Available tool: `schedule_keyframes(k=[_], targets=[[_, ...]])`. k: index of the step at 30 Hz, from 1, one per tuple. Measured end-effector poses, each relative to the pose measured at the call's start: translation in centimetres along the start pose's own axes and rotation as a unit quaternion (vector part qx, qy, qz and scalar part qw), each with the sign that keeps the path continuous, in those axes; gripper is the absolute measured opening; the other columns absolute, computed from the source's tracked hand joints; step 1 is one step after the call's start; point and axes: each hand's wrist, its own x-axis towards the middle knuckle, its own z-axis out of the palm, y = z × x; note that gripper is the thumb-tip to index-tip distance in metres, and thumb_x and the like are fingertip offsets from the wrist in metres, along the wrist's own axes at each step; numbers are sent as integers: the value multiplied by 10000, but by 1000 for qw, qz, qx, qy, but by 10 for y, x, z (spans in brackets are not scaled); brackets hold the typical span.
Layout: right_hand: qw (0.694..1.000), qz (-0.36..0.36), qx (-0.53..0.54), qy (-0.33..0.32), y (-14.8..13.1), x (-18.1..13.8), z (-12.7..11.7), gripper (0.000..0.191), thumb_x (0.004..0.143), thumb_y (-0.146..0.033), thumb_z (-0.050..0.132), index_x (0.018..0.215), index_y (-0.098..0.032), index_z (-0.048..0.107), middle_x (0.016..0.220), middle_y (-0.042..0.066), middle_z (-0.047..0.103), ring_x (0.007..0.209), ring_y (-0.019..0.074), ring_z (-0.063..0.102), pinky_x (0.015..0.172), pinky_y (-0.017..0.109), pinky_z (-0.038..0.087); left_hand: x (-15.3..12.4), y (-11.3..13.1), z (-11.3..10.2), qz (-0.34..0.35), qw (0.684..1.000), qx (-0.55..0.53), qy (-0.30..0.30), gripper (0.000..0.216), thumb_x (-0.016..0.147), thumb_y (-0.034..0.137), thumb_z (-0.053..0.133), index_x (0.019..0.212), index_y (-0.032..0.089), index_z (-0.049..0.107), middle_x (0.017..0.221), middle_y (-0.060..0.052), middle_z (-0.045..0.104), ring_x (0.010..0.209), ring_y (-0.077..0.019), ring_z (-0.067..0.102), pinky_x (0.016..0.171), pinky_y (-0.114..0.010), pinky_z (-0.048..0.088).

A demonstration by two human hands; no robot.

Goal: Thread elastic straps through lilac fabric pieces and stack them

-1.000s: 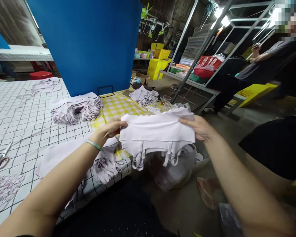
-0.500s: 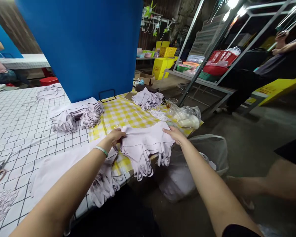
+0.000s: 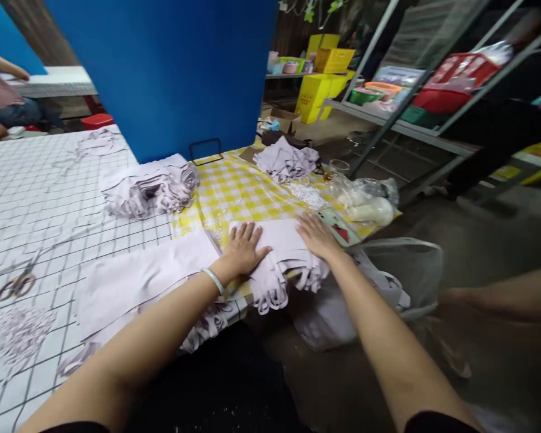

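A stack of pale lilac fabric pieces (image 3: 283, 237) lies at the table's front edge, its looped strips hanging over. My left hand (image 3: 243, 248) rests flat on the stack's left end with fingers spread. On its right end my right hand (image 3: 316, 234) lies open, palm down. Left of these, a larger layer of the same fabric (image 3: 139, 273) spreads under my left forearm. Behind it sits another folded pile of looped fabric (image 3: 148, 186). A further crumpled fabric bundle (image 3: 285, 159) lies at the far side of the yellow checked cloth (image 3: 228, 192).
Scissors (image 3: 18, 282) and a heap of small scraps (image 3: 20, 337) lie at left. A blue board (image 3: 166, 78) stands on the table. Beyond my right hand are a card-like flat item (image 3: 340, 228), plastic-wrapped rolls (image 3: 369, 207) and a clear bag (image 3: 406, 264). Another person's leg (image 3: 500, 300) is at right.
Both hands have let go of the fabric stack's edges and now press flat on top of it. The stack lies lower on the table, and the flat item beside it has come into view.
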Motion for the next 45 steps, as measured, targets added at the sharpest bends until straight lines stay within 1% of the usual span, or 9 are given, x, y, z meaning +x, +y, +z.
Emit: schedule_keyframes(k=[6, 9, 12, 14, 17, 19, 30, 35, 45], targets=[[997, 40, 67, -15, 24, 5, 18, 661, 910, -491, 403, 1500, -193, 416, 1618, 125, 311, 1521, 335, 181, 1203, 587, 169, -18, 4, -5, 0, 997, -63, -39, 808, 957, 668, 317, 1552, 120, 298, 1648, -158, 193, 1533, -348, 102, 1241, -558, 71], [998, 35, 48, 34, 8, 3, -2, 675, 844, -487, 489, 1448, -187, 482, 1584, 215, 338, 1486, 433, 223, 1167, 658, 161, -56, -11, -28, 26, 995, -77, 63, 729, 928, 578, 506, 1479, 109, 415, 1628, -169, 257, 1523, -353, 146, 1237, -565, 120], [976, -68, 58, 198, -47, -15, -22, 530, 864, -443, 475, 1353, -252, 548, 1464, 223, 486, 1439, 417, 321, 1144, 634, 236, -130, -62, -54, -38, 965, -121, 228, 505, 911, 457, 588, 1316, 157, 552, 1517, -154, 446, 1417, -296, 383, 1176, -462, 327], [955, -121, 135, 234, -103, -33, -25, 384, 887, -428, 448, 1177, -254, 631, 1191, 194, 650, 1214, 377, 557, 1047, 570, 411, -187, -110, -65, -205, 921, -137, 301, 330, 916, 363, 580, 1169, 152, 594, 1304, -168, 588, 1236, -274, 537, 1075, -433, 427], [954, -144, 245, 100, -191, -46, -6, 319, 878, -460, 482, 1011, -228, 655, 1006, 117, 679, 870, 267, 652, 843, 435, 540, -250, -172, -63, -435, 856, -122, 250, 382, 845, 416, 657, 1100, 141, 585, 1139, -157, 617, 1130, -309, 562, 968, -433, 463], [962, -117, 237, 70, -234, -43, 15, 342, 846, -468, 523, 987, -186, 654, 975, 127, 674, 870, 267, 642, 854, 425, 528, -268, -194, -53, -471, 848, -157, 184, 428, 803, 472, 690, 1061, 146, 589, 1081, -129, 627, 1063, -297, 588, 899, -392, 473], [977, 24, 208, -37, -266, -12, 45, 501, 736, -581, 660, 1051, -193, 621, 1007, 120, 704, 914, 297, 658, 781, 393, 494, -255, -199, -48, -470, 839, -237, 140, 282, 759, 382, 732, 867, 200, 546, 990, -56, 640, 985, -250, 591, 748, -315, 390], [980, -103, 153, 70, -274, -30, 50, 164, 748, -391, 603, 793, -236, 570, 962, 91, 665, 960, 306, 589, 808, 410, 444, -251, -179, -52, -448, 862, -169, 169, 164, 796, 203, 631, 923, 214, 527, 1004, -56, 644, 1044, -272, 571, 884, -397, 363], [957, -37, 287, 27, -272, -32, 47, 286, 780, -449, 597, 982, -245, 596, 1002, 86, 706, 921, 281, 639, 812, 381, 489, -251, -199, -54, -474, 794, -340, 171, 856, 732, 382, 742, 1468, 154, 367, 1125, -91, 617, 1005, -245, 612, 868, -358, 446]])
